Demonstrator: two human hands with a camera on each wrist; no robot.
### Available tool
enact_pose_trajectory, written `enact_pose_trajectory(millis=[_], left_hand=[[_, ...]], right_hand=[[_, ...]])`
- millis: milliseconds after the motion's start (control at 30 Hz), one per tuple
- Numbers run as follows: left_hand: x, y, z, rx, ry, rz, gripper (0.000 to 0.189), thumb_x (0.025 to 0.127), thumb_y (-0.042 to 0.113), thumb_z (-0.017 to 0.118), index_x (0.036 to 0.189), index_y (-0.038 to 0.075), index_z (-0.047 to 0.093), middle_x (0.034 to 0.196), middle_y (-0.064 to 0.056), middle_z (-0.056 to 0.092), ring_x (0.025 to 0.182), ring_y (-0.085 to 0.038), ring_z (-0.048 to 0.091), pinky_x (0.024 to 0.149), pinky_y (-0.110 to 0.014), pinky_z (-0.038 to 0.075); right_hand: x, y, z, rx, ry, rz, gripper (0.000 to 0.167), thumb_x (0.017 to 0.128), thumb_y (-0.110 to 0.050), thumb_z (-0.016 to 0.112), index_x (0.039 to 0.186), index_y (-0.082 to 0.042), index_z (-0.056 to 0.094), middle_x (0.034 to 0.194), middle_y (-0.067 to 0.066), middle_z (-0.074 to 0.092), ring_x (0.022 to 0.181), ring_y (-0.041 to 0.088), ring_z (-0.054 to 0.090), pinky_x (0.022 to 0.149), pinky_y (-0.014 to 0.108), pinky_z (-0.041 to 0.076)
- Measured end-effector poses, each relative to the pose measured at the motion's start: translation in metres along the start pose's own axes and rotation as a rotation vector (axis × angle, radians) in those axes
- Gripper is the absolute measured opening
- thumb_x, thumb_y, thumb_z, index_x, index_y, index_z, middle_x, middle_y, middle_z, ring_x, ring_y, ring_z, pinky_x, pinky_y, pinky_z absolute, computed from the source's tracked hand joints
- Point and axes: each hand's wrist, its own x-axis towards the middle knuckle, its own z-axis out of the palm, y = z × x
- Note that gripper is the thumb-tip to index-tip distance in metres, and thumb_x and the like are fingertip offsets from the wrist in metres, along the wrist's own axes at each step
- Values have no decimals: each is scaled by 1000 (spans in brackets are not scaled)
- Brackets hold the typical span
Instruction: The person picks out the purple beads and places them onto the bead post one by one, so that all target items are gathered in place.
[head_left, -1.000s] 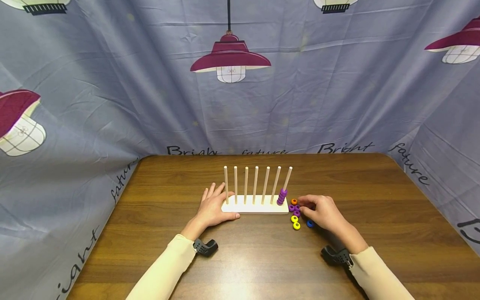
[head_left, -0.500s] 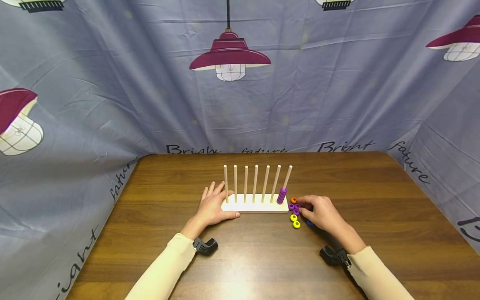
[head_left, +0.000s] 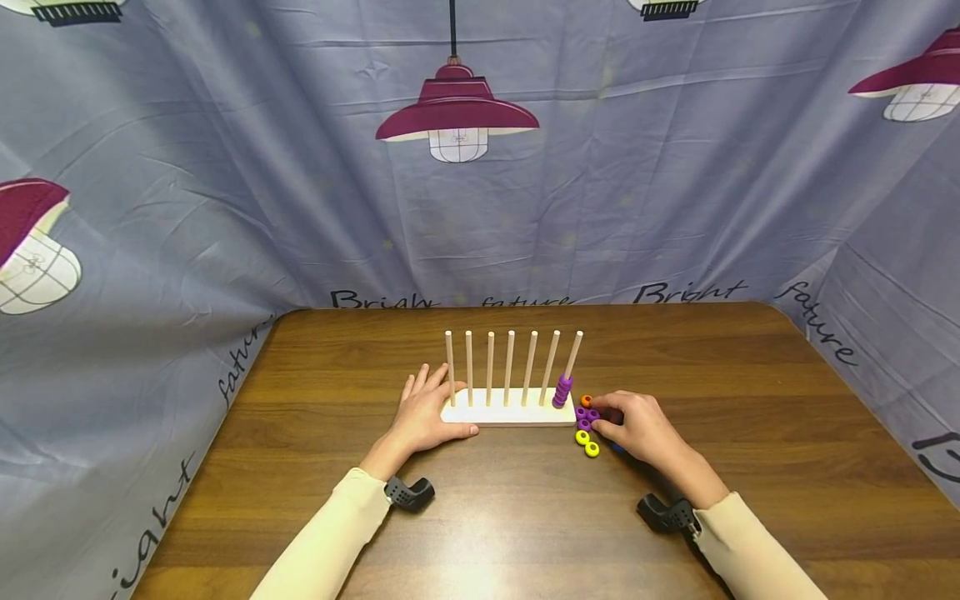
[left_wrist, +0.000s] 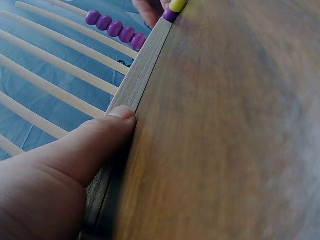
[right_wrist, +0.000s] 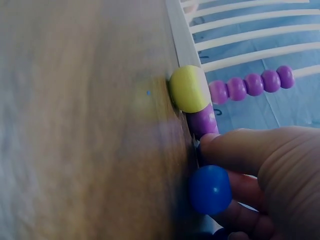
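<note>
A pale wooden peg stand (head_left: 510, 414) bears a row of upright rods, with several purple beads (head_left: 562, 392) stacked on the rightmost one. My left hand (head_left: 422, 417) grips the stand's left end, thumb along the front edge and fingers behind. To the right of the base, my right hand (head_left: 636, 423) reaches into loose beads, its thumb and forefinger apart on either side of a purple bead (head_left: 593, 414). Two more loose purple beads (head_left: 583, 425) lie beside it. In the right wrist view a blue bead (right_wrist: 210, 190) sits below my thumb, close to the curled fingers.
An orange bead (head_left: 587, 401) is at my right forefinger's tip. Two yellow beads (head_left: 592, 450) lie in front of the purple ones. All rest on a brown wooden table (head_left: 495, 517), with a grey-blue printed curtain (head_left: 480, 225) hanging behind it.
My right thumb has shifted slightly left and forward, and the loose purple and yellow beads near it have moved a little left. The left hand stays on the stand.
</note>
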Motion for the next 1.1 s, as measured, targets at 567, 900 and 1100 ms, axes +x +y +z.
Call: enact_pose_trajectory(millis=[567, 900, 1100], left_hand=[[-1, 1, -1, -5, 7, 4, 75, 73, 52, 84, 136, 18, 64, 163, -21, 37, 154, -51, 20, 125, -67, 12], [0, 1, -2, -1, 11, 8, 74, 73, 52, 84, 136, 18, 65, 162, -22, 37, 154, -51, 20, 125, -66, 12], [0, 1, -1, -4, 5, 5, 74, 73, 52, 84, 137, 18, 64, 163, -22, 37, 154, -51, 19, 125, -66, 11]], right_hand=[[-3, 2, 4, 21, 18, -29, 22, 75, -7, 86, 96, -6, 79, 86, 1, 73, 66, 1, 53, 57, 21, 45], [-3, 1, 3, 37, 45, -75, 19, 76, -5, 86, 94, -8, 79, 87, 0, 74, 70, 4, 57, 60, 23, 48], [-4, 1, 1, 39, 6, -16, 18, 79, -5, 84, 96, -7, 79, 86, 1, 73, 67, 2, 53, 58, 21, 45]])
